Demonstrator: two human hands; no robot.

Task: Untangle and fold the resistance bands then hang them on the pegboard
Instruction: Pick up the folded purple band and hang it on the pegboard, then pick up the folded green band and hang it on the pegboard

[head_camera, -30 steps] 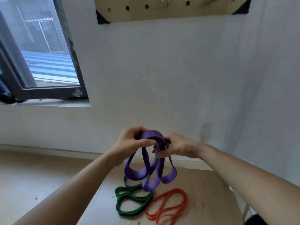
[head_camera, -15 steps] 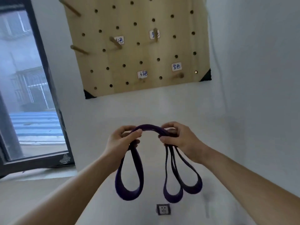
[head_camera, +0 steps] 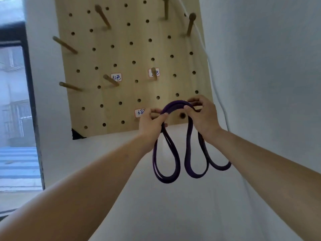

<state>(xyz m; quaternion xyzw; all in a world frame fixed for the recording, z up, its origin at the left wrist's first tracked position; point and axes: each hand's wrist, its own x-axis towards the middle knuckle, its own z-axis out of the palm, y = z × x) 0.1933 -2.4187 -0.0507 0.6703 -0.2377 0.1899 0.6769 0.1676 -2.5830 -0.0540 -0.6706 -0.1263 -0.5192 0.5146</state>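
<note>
A folded purple resistance band [head_camera: 175, 106] arches between my two hands, and its loops [head_camera: 189, 157] hang down below them. My left hand [head_camera: 151, 124] pinches the band's left end with thumb and fingers. My right hand [head_camera: 203, 115] grips the right end. The band's top lies in front of the lower right part of the wooden pegboard [head_camera: 121, 54], just above a dark peg end [head_camera: 182, 115] that points at me. Several wooden pegs stick out of the board, among them one [head_camera: 111, 80] beside a paper label and one [head_camera: 153, 73] over another label.
A white wall surrounds the pegboard, and a white cable [head_camera: 215, 80] runs down along the board's right edge. At the left stands a dark-framed window [head_camera: 33, 108]. A further paper label [head_camera: 139, 112] sits just left of my left hand.
Both hands have risen with the purple band from above the floor to the pegboard's lower right corner. The green and red bands on the floor have dropped out of view.
</note>
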